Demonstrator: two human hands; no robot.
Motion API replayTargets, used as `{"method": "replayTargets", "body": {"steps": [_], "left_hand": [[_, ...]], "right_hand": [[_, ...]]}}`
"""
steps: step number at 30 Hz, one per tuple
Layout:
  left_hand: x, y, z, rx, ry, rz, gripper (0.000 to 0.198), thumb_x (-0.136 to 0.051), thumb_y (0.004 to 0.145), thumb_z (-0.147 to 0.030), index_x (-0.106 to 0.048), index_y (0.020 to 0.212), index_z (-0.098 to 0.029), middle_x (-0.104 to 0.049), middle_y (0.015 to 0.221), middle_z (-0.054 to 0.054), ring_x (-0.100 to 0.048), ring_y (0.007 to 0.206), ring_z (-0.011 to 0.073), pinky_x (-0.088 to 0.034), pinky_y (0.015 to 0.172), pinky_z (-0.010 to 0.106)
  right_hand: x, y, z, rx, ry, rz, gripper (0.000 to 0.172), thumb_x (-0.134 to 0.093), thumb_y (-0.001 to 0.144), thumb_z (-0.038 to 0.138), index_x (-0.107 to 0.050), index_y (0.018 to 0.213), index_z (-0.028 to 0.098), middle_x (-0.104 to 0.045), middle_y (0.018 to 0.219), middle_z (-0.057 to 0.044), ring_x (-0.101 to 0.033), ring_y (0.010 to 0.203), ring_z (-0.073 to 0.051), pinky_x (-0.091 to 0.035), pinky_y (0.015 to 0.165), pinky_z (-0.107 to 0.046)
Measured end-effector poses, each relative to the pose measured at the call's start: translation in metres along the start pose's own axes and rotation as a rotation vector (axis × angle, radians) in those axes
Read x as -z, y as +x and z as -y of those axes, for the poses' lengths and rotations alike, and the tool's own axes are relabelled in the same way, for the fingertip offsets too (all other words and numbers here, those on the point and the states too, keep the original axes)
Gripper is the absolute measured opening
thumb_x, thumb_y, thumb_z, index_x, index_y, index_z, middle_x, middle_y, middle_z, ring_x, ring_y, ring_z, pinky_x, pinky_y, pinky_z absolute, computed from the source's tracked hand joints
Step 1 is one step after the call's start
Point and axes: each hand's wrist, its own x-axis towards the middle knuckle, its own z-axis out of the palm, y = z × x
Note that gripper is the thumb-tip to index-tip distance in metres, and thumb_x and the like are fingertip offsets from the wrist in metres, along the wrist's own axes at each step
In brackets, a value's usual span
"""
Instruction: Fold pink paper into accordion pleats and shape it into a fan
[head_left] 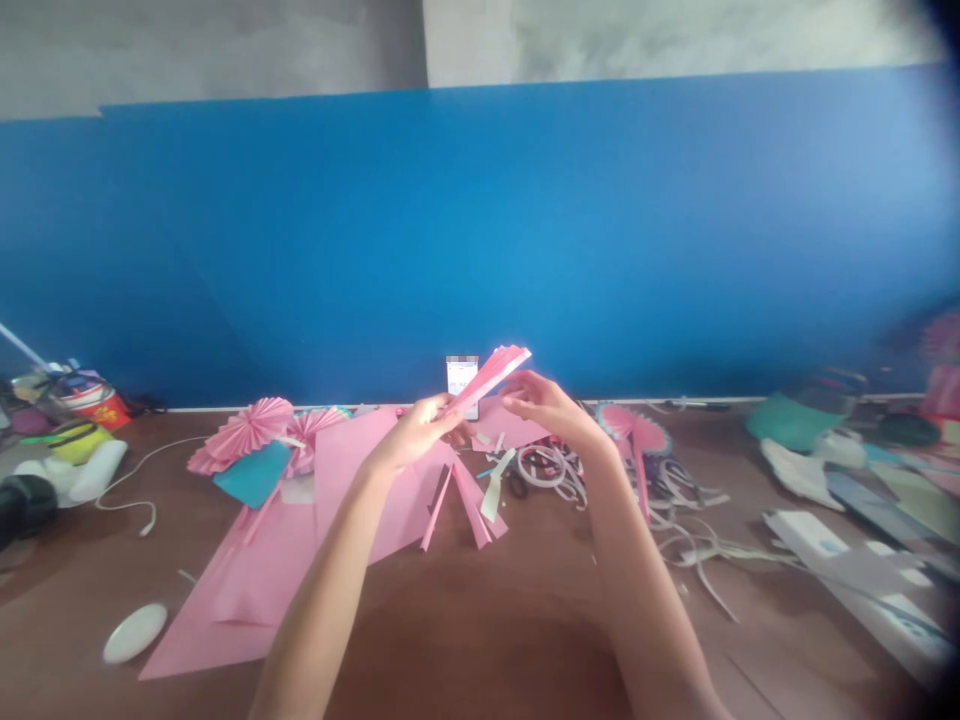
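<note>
My left hand [417, 427] is closed on the lower end of a folded pink pleated paper strip [491, 375] that points up and to the right. My right hand [545, 405] hovers just right of the strip with its fingers curled and partly spread, close to the paper; whether it touches is unclear. Both hands are raised above a brown table [480, 620]. Below them lie large pink paper sheets [300, 540] and several narrow folded pink strips [461, 505].
Finished pink paper fans [247, 430] and a teal sheet [255, 475] lie at left, another fan [634, 435] at right. White paper scraps [697, 530], a tape roll [541, 465], a phone [461, 378] against the blue wall, a white oval object [135, 632], a cable [142, 500] and clutter sit around.
</note>
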Motion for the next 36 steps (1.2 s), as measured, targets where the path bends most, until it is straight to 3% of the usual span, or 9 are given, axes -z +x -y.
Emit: {"method": "replayTargets", "body": {"steps": [3, 6, 11, 16, 23, 27, 36], "left_hand": [[-0.001, 0.002, 0.004, -0.002, 0.016, 0.074, 0.045, -0.065, 0.088, -0.048, -0.067, 0.115, -0.013, -0.075, 0.102, 0.017, -0.071, 0.076, 0.0198, -0.053, 0.074, 0.031], [-0.003, 0.002, 0.005, -0.018, 0.042, 0.138, 0.045, -0.063, 0.089, -0.048, -0.067, 0.119, -0.015, -0.074, 0.109, 0.017, -0.073, 0.081, 0.0221, -0.054, 0.076, 0.032], [-0.004, -0.002, 0.002, 0.015, 0.045, 0.193, 0.042, -0.065, 0.089, -0.038, -0.066, 0.126, -0.019, -0.075, 0.108, 0.014, -0.07, 0.107, 0.0277, -0.052, 0.094, 0.04], [-0.013, -0.001, 0.005, -0.03, 0.0, 0.199, 0.048, -0.07, 0.086, -0.037, -0.062, 0.13, -0.019, -0.072, 0.114, 0.015, -0.069, 0.109, 0.0281, -0.051, 0.099, 0.044], [-0.029, 0.006, 0.005, 0.007, -0.038, 0.094, 0.05, -0.065, 0.087, -0.053, -0.063, 0.113, -0.01, -0.071, 0.083, 0.01, -0.068, 0.074, 0.0176, -0.052, 0.073, 0.031], [-0.027, 0.005, 0.006, -0.003, 0.031, 0.097, 0.045, -0.059, 0.091, -0.053, -0.063, 0.109, -0.012, -0.059, 0.068, 0.001, -0.058, 0.06, 0.0124, -0.044, 0.061, 0.027], [-0.029, 0.007, 0.013, 0.047, -0.045, 0.177, 0.046, -0.053, 0.093, -0.058, -0.057, 0.111, -0.016, -0.036, 0.063, -0.006, -0.037, 0.049, 0.0071, -0.025, 0.049, 0.025]], "right_hand": [[-0.005, -0.005, 0.018, 0.098, 0.332, -0.066, 0.056, -0.073, 0.079, 0.047, -0.058, 0.125, 0.018, -0.069, 0.12, -0.011, -0.066, 0.1, -0.021, -0.053, 0.081, -0.03], [-0.01, -0.003, 0.019, 0.129, 0.487, -0.201, 0.063, -0.078, 0.074, 0.047, -0.057, 0.127, 0.02, -0.07, 0.117, -0.009, -0.067, 0.098, -0.021, -0.054, 0.08, -0.031], [-0.011, 0.004, 0.009, 0.079, 0.434, -0.328, 0.067, -0.081, 0.069, 0.045, -0.058, 0.126, 0.019, -0.068, 0.081, 0.0, -0.063, 0.072, -0.015, -0.052, 0.065, -0.029], [-0.016, 0.004, 0.015, 0.118, 0.432, -0.254, 0.054, -0.085, 0.064, 0.046, -0.064, 0.105, 0.017, -0.061, 0.07, 0.003, -0.058, 0.061, -0.012, -0.049, 0.059, -0.026], [-0.029, 0.005, 0.018, 0.147, 0.516, -0.127, 0.046, -0.087, 0.063, 0.046, -0.065, 0.091, 0.018, -0.067, 0.073, -0.001, -0.061, 0.061, -0.015, -0.049, 0.056, -0.027], [-0.024, 0.005, 0.016, 0.157, 0.444, -0.183, 0.043, -0.086, 0.065, 0.049, -0.069, 0.087, 0.016, -0.068, 0.072, -0.002, -0.062, 0.06, -0.014, -0.05, 0.057, -0.027], [-0.023, 0.005, 0.017, 0.099, 0.382, -0.275, 0.04, -0.084, 0.064, 0.05, -0.07, 0.079, 0.015, -0.065, 0.062, -0.001, -0.057, 0.053, -0.013, -0.046, 0.052, -0.026]]}}
